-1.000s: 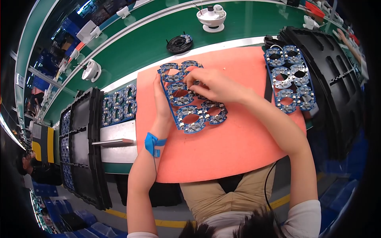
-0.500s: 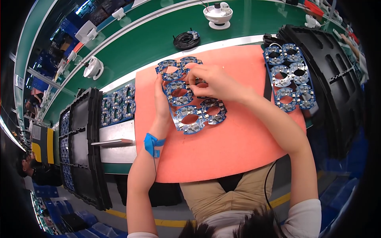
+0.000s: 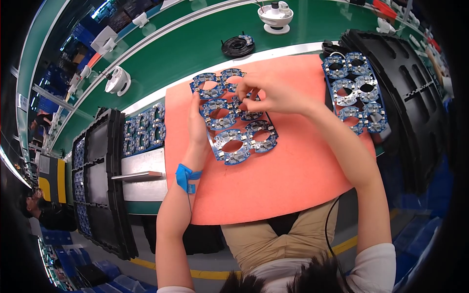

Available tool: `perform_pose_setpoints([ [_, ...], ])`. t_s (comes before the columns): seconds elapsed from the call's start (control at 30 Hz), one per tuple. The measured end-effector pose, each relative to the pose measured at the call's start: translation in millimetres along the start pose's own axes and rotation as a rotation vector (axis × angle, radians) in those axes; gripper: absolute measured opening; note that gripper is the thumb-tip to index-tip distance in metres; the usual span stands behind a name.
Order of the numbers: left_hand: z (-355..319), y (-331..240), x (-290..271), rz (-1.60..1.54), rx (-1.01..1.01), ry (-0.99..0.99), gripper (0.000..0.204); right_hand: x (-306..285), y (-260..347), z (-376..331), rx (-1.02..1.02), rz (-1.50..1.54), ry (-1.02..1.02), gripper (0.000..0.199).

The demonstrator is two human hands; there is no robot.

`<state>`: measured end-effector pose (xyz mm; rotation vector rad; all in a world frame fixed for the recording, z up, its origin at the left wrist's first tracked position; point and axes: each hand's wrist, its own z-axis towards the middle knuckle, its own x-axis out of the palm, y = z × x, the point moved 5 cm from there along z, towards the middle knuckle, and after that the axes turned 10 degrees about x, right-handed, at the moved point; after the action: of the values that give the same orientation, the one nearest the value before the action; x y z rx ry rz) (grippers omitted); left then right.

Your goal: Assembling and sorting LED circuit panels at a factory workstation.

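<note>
Head view: a blue panel of ring-shaped circuit boards (image 3: 234, 117) is laid flat on an orange rectangular mat (image 3: 283, 180), near its far edge. The panel's left side is steadied by the left hand (image 3: 198, 129), its fingers pressed together and extended along the edge. A blue strap (image 3: 186, 177) is worn on that wrist. The panel's upper middle is pinched by the right hand (image 3: 271, 95), thumb and fingertips closed on it. A second blue panel (image 3: 356, 93) is seen well apart, at the mat's right edge.
</note>
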<state>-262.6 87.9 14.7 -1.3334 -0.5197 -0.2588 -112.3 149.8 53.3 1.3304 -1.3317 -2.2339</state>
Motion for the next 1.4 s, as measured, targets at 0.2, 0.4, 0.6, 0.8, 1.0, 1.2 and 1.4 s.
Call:
perform_pose_setpoints([
  [0.2,4,7,-9,-0.049,-0.040,0.067,0.052,-3,-3,-7,-0.197,-0.311,0.021,0.019],
  [0.4,0,0,7,-0.130,-0.081,0.102,0.054,-13,-9,-4,-0.056,-0.408,0.014,0.016],
  [0.6,2,3,-2,-0.142,-0.069,0.098,0.054,-9,-15,-4,-0.079,-0.425,-0.017,0.014],
  [0.8,-2,-8,-1,0.003,0.025,-0.027,0.052,-14,-15,-4,0.009,-0.294,-0.021,0.018],
  [1.0,2,-10,-15,0.017,0.101,-0.120,0.047,-6,-16,-5,-0.160,-0.424,-0.043,0.017],
  [1.2,8,-9,-23,0.024,0.129,-0.095,0.044,-2,-15,-5,-0.167,-0.488,-0.127,0.016],
  [1.4,12,-4,-32,0.060,0.118,-0.110,0.043,-2,-18,0,0.072,-0.291,-0.160,0.014],
])
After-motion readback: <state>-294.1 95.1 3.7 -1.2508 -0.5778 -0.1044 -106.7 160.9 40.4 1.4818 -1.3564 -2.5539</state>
